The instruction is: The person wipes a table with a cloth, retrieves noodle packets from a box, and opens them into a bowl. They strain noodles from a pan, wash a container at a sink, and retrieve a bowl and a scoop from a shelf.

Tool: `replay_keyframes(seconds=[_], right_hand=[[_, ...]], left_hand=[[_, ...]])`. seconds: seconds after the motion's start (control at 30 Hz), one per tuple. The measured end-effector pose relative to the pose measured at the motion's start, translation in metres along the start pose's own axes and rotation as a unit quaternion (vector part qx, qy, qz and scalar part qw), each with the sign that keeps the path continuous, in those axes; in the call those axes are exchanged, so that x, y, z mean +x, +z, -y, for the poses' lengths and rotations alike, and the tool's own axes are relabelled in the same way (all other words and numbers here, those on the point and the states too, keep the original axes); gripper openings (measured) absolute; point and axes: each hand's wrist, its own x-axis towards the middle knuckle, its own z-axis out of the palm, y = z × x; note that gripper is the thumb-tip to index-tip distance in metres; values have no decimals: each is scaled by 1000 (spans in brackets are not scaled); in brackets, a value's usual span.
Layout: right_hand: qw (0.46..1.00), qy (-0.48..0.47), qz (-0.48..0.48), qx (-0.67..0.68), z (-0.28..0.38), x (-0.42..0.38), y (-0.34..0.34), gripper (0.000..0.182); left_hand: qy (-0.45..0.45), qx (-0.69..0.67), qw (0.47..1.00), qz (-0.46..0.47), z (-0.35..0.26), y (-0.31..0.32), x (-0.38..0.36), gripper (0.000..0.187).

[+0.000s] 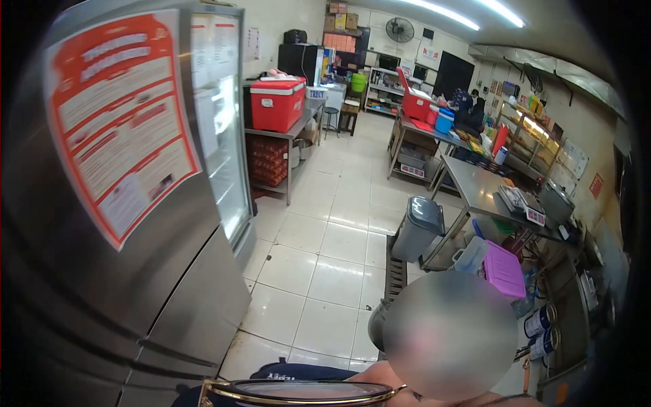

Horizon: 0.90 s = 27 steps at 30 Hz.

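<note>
Neither my left hand nor my right hand shows in the head view. At the bottom edge a gold-rimmed pair of glasses (305,390) lies across the picture, close to the camera. Just behind it are dark blue clothing (298,371) with white lettering and some bare skin. A large blurred round patch (451,336) covers part of a person at the lower right. What the person is doing cannot be made out.
A steel refrigerator (196,292) with a red-bordered poster (122,122) stands at left. Red coolers (278,105) sit on steel tables. A grey bin (418,230), a purple lid (504,269) and a steel table (475,180) stand at right. People in dark clothes (468,112) are far back.
</note>
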Motion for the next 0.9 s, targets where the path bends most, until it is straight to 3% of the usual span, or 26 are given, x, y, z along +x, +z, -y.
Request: replay_keyframes(seconds=[0.03,0.07,0.1,0.13,0.2,0.23,0.27,0.33,0.4,0.43,0.5,0.53,0.6,0.63,0.67,0.7,0.77,0.83,0.9], right_hand=[[1000,4,-8,-6,-2,20,1,30],[981,-34,-18,-192,-3,42,1,28],[927,-69,-24,-368,-11,62,4,25],[928,-63,-28,-367,-15,77,21,25],[962,-127,32,-239,-4,106,87,22],[916,-141,13,-375,-11,131,99,24],[916,-138,12,-376,-23,155,111,24],[734,-190,22,-651,-44,211,140,30],[710,-192,87,-672,-66,285,193,30],[685,-178,146,-692,-84,310,223,29],[644,-171,287,-689,-121,354,293,29],[620,-180,366,-670,-136,375,327,28],[594,-253,493,-583,-199,423,371,26],[592,-281,537,-532,-228,440,399,22],[622,-228,575,-480,-256,458,423,20],[575,-224,616,-490,-278,478,449,22],[559,-202,654,-468,-310,525,502,23],[549,-173,688,-441,-337,568,541,23],[613,-99,654,-432,-359,624,580,22]], left_hand=[[50,26,997,-52,-43,-21,46,37],[148,80,973,-160,-89,-41,94,37],[291,209,843,-400,-136,-53,139,37],[87,100,985,-111,-210,-105,179,37],[224,61,964,-132,-339,-176,220,39],[251,42,957,-143,-391,-196,249,38],[278,10,951,-137,-441,-220,264,37],[310,-60,940,-128,-515,-237,301,37],[310,-148,936,-82,-579,-245,336,43],[295,-193,935,-33,-602,-251,339,49],[133,-425,883,149,-646,-269,321,63],[124,-426,884,149,-662,-290,311,63],[-58,-665,713,216,-710,-329,310,73],[-58,-669,708,219,-725,-344,322,73],[-47,-684,685,246,-733,-363,338,70],[-32,-698,662,271,-740,-384,360,67],[14,-652,727,216,-735,-400,434,58],[-28,-664,721,193,-760,-435,478,53],[-60,-674,716,168,-793,-487,528,49]])
